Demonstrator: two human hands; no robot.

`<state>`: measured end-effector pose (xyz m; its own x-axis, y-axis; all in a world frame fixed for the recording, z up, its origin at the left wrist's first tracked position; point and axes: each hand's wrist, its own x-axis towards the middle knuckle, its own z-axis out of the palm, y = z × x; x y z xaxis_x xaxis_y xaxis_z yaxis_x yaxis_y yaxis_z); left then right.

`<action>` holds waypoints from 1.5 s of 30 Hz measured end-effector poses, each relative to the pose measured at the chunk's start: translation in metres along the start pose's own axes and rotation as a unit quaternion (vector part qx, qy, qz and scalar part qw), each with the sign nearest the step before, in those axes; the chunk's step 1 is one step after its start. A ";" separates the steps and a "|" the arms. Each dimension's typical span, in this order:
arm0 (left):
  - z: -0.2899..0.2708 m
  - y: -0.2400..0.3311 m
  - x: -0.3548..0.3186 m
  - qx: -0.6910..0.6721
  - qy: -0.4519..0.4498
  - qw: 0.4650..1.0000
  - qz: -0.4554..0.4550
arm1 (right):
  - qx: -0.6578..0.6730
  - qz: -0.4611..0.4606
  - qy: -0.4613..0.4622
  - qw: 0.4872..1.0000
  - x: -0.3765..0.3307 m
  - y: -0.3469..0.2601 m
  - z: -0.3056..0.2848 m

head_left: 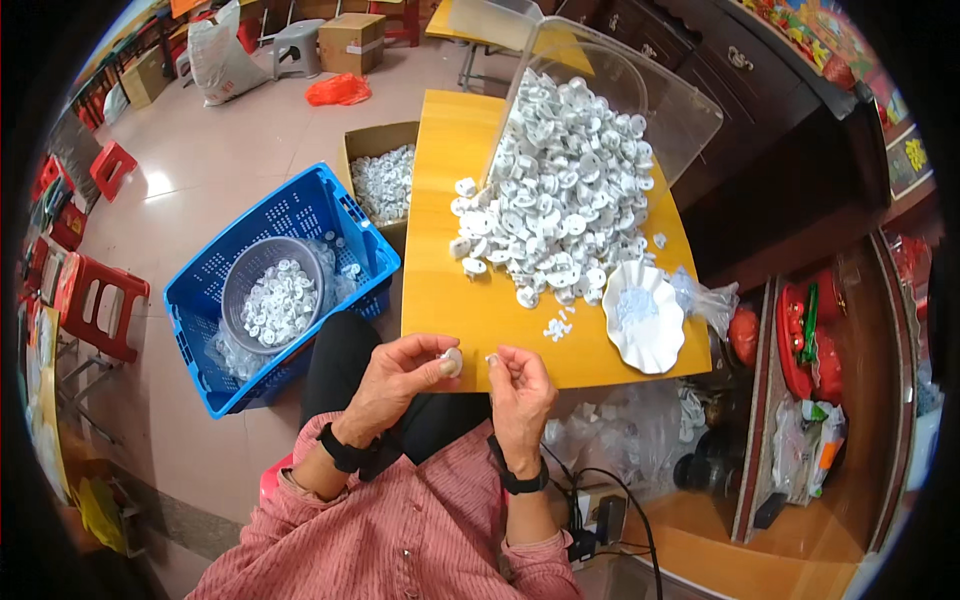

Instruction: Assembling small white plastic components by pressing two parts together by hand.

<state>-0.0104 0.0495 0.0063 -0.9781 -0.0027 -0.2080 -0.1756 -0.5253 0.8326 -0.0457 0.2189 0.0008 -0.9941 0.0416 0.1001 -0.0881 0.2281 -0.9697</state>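
Observation:
My left hand [393, 385] pinches a small round white plastic part [452, 362] between thumb and fingers at the table's front edge. Just to its right, my right hand [521, 385] is closed in a pinch, with a tiny whitish piece [492, 359] at the fingertips; its kind is too small to tell. Beyond both hands a large heap of white plastic parts [570, 190] spreads over the yellow table [432, 220]. A few tiny white pieces [559, 325] lie near the heap. A white scalloped dish [655, 345] to the right holds small pale pieces [637, 305].
A clear plastic bin [680, 110] lies tipped behind the heap. At my left, a blue crate [215, 385] holds a grey basket [238, 312] of white parts. A cardboard box [352, 150] with more parts stands beside the table. Black cables [640, 505] hang at lower right.

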 end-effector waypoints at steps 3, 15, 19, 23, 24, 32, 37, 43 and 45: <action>-0.002 0.000 -0.002 -0.015 0.000 1.000 -0.005 | 0.006 -0.010 -0.001 1.000 -0.001 -0.001 0.005; -0.013 -0.014 0.001 -0.175 -0.050 0.983 0.004 | 0.181 0.069 -0.068 0.979 -0.017 -0.038 0.011; -0.014 -0.012 -0.001 -0.196 -0.068 0.978 0.011 | 0.150 0.038 -0.080 0.985 -0.019 -0.028 0.014; -0.018 -0.018 0.000 -0.204 -0.071 0.976 0.009 | 0.073 -0.032 -0.069 0.994 -0.019 -0.026 0.016; -0.019 -0.018 0.000 -0.208 -0.076 0.975 0.011 | 0.049 -0.058 -0.063 0.995 -0.019 -0.025 0.017; -0.017 -0.015 -0.001 -0.189 -0.068 0.980 0.007 | 0.062 -0.066 -0.057 0.994 -0.020 -0.029 0.022; -0.014 -0.013 -0.003 -0.164 -0.051 0.985 0.006 | 0.079 -0.061 -0.061 0.993 -0.021 -0.029 0.023; -0.014 -0.013 -0.003 -0.149 -0.044 0.988 0.007 | 0.066 -0.032 -0.078 0.994 -0.024 -0.033 0.021; -0.014 -0.012 -0.004 -0.134 -0.039 0.990 0.005 | 0.029 -0.058 -0.077 0.995 -0.024 -0.032 0.021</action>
<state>-0.0030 0.0438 -0.0106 -0.9873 0.0514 -0.1504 -0.1397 -0.7319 0.6670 -0.0206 0.1902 0.0246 -0.9745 -0.1327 0.1811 -0.2020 0.1663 -0.9652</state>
